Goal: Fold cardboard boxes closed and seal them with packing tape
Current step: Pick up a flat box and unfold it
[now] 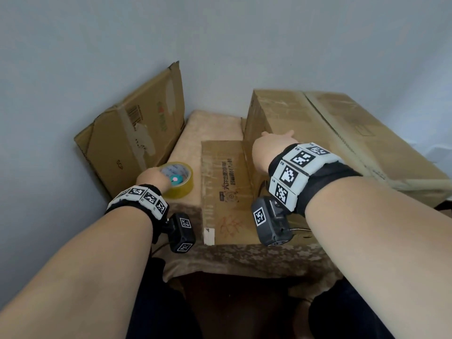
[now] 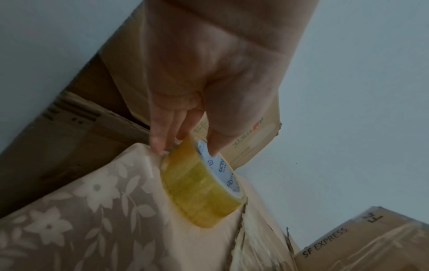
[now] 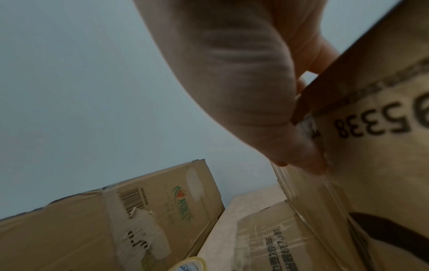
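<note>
A strip of bare bench (image 1: 212,126) runs between the flattened carton (image 1: 132,133) leaning at the wall on the left and the big taped box (image 1: 330,133) on the right; the tape roll (image 1: 178,179) and a flat cardboard sheet (image 1: 225,189) narrow its near end.

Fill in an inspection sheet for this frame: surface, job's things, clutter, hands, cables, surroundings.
Surface: table under a beige floral cloth.
Job's things: large box standing on the table, top flaps closed; tape roll on the cloth; opened flap lying flat.
Clutter: flattened carton leaning on the wall.
Hands: left hand pinches the tape roll's rim; right hand grips the large box's near corner edge.
Cables: thin cable at the right wrist camera.
Surroundings: plain grey wall; nothing else seen.
</note>
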